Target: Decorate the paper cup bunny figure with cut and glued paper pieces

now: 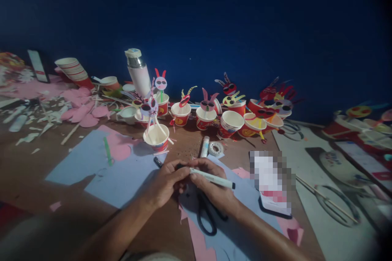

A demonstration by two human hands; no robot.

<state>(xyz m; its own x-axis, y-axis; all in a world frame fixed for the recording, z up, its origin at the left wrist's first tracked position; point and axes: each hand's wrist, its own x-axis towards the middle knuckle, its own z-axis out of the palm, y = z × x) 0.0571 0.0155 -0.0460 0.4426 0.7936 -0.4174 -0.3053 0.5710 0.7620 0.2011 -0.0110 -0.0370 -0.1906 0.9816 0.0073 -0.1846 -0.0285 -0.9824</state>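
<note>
- L hand (167,181) & R hand (216,185) nearly meet over mid surface (30,175).
- R hand pinches white marker (214,178) btwn thumb & fingers, dark end pointing right.
- L fingers bunched at marker's other end; can't tell exactly what they pinch, partly hidden.
- Scissors (202,202), blk handles, under R hand on blue paper.
- Glue stick (205,147) & tape roll (216,149) just beyond hands.
- Phone (275,206) to their right.
- Thermos (140,79) nr surface's far edge.

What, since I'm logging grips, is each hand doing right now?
Right hand: closed, holding the white marker.
Left hand: closed at its left end; exact grip unclear.
</note>
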